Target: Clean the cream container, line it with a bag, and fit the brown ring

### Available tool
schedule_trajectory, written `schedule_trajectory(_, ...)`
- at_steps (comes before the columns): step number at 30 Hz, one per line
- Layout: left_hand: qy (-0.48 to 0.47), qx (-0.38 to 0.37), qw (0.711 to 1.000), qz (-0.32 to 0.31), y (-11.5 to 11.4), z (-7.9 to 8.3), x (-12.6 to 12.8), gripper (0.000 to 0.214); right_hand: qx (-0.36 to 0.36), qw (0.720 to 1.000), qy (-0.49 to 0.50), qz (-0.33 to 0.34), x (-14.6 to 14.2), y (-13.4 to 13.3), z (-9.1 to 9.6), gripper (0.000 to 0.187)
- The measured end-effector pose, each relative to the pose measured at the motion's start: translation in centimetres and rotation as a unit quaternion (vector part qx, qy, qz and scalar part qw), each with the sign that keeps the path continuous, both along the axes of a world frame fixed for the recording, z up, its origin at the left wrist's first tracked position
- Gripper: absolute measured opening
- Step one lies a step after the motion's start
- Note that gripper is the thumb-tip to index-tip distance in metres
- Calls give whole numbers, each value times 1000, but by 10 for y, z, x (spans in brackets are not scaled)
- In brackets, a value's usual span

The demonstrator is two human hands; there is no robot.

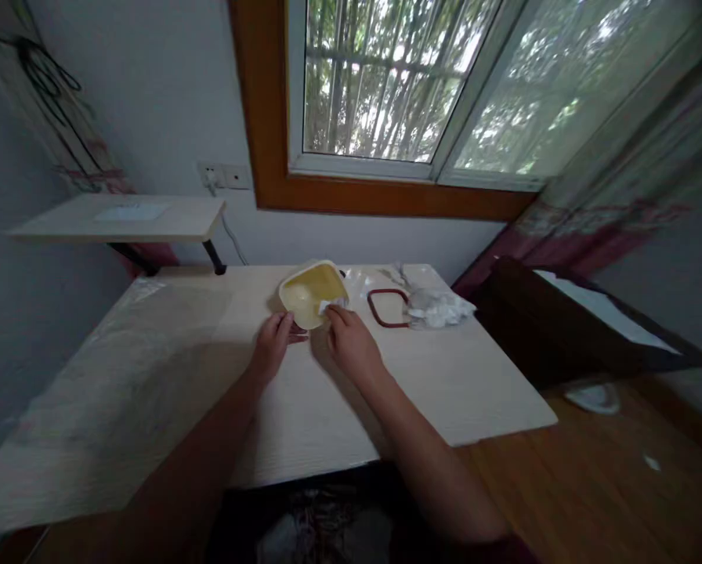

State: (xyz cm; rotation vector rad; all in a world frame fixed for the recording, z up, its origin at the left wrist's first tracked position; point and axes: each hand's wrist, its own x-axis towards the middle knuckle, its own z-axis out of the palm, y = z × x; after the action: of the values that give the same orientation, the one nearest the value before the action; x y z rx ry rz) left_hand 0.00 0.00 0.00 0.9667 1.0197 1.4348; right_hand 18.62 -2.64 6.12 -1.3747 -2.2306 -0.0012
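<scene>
Left hand [275, 346] curled, fingers bent against the near edge of a yellow plastic tub [311, 291], the exact grip partly hidden by the hand itself. Right hand [349, 341] in a pinch, fingertips closed on a white tissue [331, 306] at the tub's near rim, one end of the tissue lying over the hollow. Tub tilted up toward the camera, inside showing, on the table just ahead of and between the hands. For a steady pinch, keep the left fingers braced on the tub so that it cannot skate over the smooth top, and hold the tissue short, with no loose tail to drag. Both wrists low and relaxed, left forearm [208, 442] and right forearm [421, 462] angling inward from the bottom of the view. Just right of the hands, a dark red rubber seal [370, 307] flat on the table [450, 392], touching a crumpled clear plastic bag [439, 310] with white inside. Farther out, a pale wall shelf [116, 219] at left, a wall socket [225, 176] above it, a wood-framed window [269, 102] beyond the table, a striped curtain [621, 204] at right, a dark box [539, 329] beside the table, and a wooden floor [568, 478] below.
</scene>
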Motion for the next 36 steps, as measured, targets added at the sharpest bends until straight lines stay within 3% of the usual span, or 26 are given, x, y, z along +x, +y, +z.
schedule_trajectory(9, 26, -17, 999, -18, -7, 9, 3, 48, 12, 1000, -7, -4, 3, 9, 14, 48)
schedule_trajectory(24, 96, 73, 979, 165, -4, 16, -7, 36, 16, 999, -44, -2, 0, 18, 25, 48)
schedule_trajectory(29, 130, 64, 976, 161, -6, 17, -8, 33, 4, 996, -88, -20, -3, 14, 33, 47)
schedule_trajectory(36, 129, 54, 980, 141, -10, 23, -5, 33, -70, 982, -165, -64, -14, -3, 31, 45)
